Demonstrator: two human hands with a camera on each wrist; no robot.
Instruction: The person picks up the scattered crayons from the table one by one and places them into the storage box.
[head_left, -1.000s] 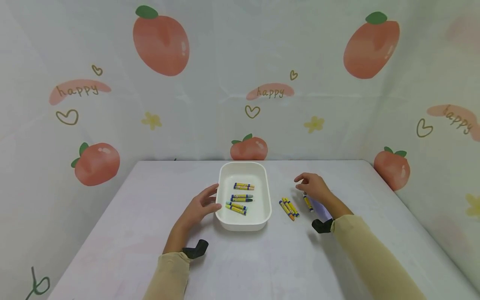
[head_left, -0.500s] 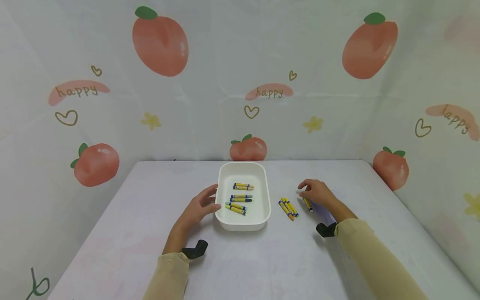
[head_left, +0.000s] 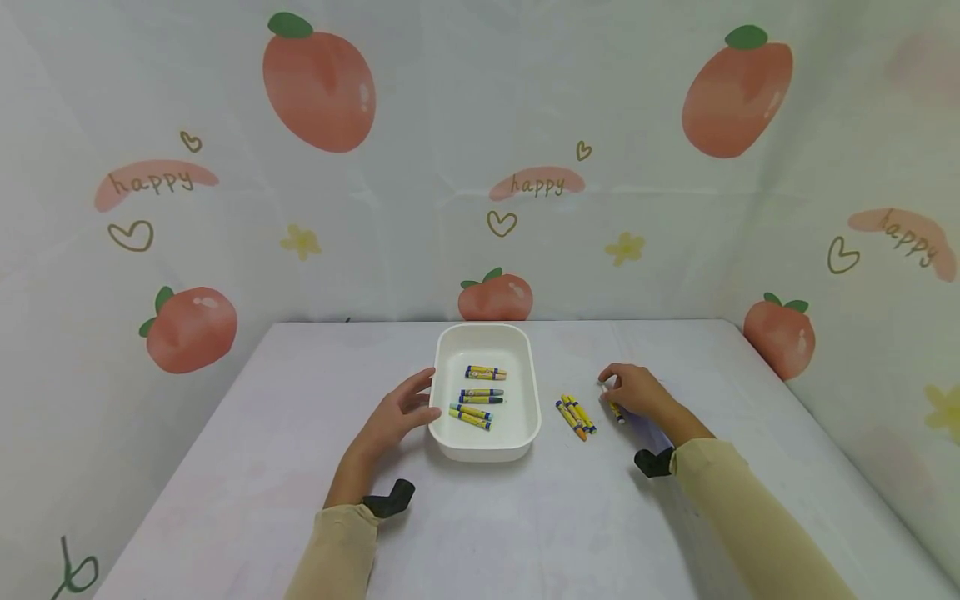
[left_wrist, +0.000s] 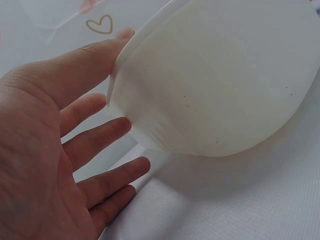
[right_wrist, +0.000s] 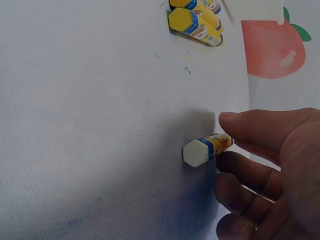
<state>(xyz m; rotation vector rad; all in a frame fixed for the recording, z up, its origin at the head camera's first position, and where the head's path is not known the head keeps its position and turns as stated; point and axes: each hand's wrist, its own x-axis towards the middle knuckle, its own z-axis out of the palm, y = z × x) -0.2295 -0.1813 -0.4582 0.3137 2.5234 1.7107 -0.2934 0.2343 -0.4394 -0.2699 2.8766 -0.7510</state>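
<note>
At your 1 o'clock, with 12 straight ahead, your right hand (head_left: 636, 393) has thumb and forefinger bracketing a crayon (right_wrist: 207, 149) lying on the table (head_left: 480, 533). Only a narrow gap, if any, remains; you cannot tell from these views whether the pads press on it. Its flat end points towards your 5 o'clock, and your fingertips are at the other end, probably because that leaves the near half free of the fingers.

Your left hand (head_left: 392, 417) lies at the tray's 9 o'clock, spread and relaxed, touching the rim and side without wrapping round; it seems to steady the tray (head_left: 486, 455). Inside, crayons lie in pairs: a far pair (head_left: 486, 375), a middle pair (head_left: 482, 399) and a near pair (head_left: 470, 420), which looks like deliberate grouping. Between tray and right hand, at the tray's 4 o'clock, sits a loose cluster (head_left: 572, 420).

Your right wrist view gives you the white hexagonal end and the fingers either side; from the head, your hand covers part of the barrel. Your left wrist view shows fingertips against the tray's outside, some off it, but none of the pairs, which only the head view reveals.
</note>
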